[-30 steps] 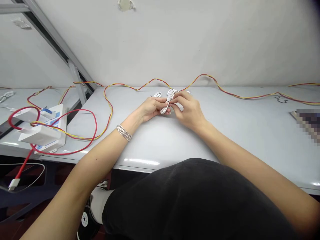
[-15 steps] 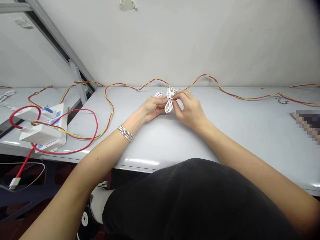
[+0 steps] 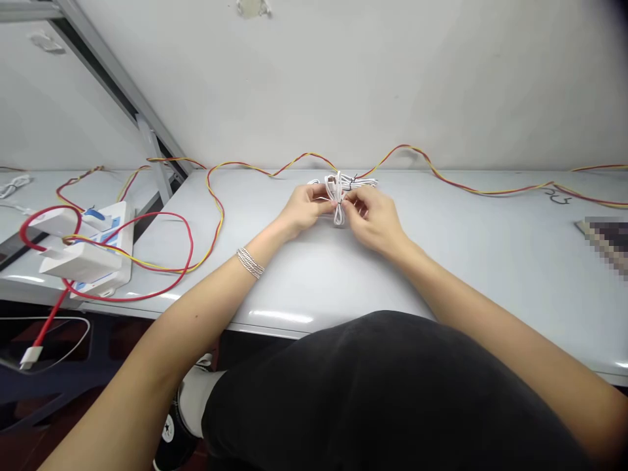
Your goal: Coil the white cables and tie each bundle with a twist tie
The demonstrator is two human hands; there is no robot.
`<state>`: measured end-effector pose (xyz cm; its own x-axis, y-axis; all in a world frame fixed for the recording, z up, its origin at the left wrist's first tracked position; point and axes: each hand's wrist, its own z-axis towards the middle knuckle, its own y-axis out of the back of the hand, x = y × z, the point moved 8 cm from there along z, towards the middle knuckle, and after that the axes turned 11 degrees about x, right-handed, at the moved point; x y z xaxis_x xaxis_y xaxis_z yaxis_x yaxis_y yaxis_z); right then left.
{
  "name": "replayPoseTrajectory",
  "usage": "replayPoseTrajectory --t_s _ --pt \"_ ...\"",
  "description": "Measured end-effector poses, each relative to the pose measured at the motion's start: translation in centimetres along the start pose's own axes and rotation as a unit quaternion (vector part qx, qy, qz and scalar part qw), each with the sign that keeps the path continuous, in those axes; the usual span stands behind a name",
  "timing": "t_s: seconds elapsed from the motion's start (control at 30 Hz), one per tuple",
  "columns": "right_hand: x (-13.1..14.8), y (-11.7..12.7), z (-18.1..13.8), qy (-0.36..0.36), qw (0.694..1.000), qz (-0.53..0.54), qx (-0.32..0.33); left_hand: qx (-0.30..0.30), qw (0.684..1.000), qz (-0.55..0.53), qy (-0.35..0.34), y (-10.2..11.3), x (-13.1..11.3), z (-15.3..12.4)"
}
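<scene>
A white charging cable [image 3: 335, 188], folded into a bundle, stands upright between my two hands above the table. A dark twist tie [image 3: 339, 203] circles its middle. My left hand [image 3: 310, 208] pinches the bundle from the left with thumb and fingers. From the right, the thumb and forefinger of my right hand [image 3: 371, 212] close at the tie; whether they grip the tie or the cable itself is hidden. Just behind lies another white cable bundle [image 3: 362, 184] with a dark tie, partly covered by my right hand.
A white power strip [image 3: 118, 255] with plugged-in chargers sits at the left. Red and yellow twisted wires [image 3: 238, 163] run along the wall. Dark loose ties [image 3: 558, 197] lie on the right of the grey table [image 3: 304, 281], near a blurred-out object [image 3: 608, 242].
The cable bundle has turned a little and shifted slightly right. My left fingers have curled in around it, and my right hand has lowered, uncovering more of the bundle behind.
</scene>
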<state>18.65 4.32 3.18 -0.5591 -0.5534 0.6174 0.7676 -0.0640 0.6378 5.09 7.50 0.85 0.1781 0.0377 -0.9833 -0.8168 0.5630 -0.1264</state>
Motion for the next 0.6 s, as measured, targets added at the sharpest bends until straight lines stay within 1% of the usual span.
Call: replayPoseTrajectory --t_s 0.07,0.13,0.2,0.3,0.4,0.5,0.6 --pt "-1.1 -0.2 0.0 -0.058 0.996 0.067 0.004 -0.014 0.999 0.037 -0.032 0.0 -0.5 -0.1" --pt "-2.1 -0.4 -0.1 -0.113 0.983 0.143 0.010 -0.021 0.996 0.067 -0.057 0.0 -1.0 -0.2" --pt "-2.8 -0.8 -0.3 -0.159 0.962 0.222 0.016 -0.013 0.995 0.078 -0.062 -0.1 -1.3 -0.2" --pt "-3.0 -1.3 -0.5 -0.195 0.932 0.305 0.016 0.001 0.996 0.071 -0.050 -0.3 -1.2 -0.2" --pt "-2.8 -1.2 -0.7 -0.217 0.922 0.321 0.007 -0.007 0.996 0.069 -0.054 0.0 -1.2 -0.1" --pt "-2.4 -0.9 -0.9 -0.235 0.922 0.308 0.007 -0.007 0.996 0.074 -0.052 0.1 -0.7 0.1" --pt "-1.9 -0.8 -1.1 -0.254 0.919 0.300 0.013 -0.027 0.992 0.105 -0.067 0.3 -0.6 0.1"
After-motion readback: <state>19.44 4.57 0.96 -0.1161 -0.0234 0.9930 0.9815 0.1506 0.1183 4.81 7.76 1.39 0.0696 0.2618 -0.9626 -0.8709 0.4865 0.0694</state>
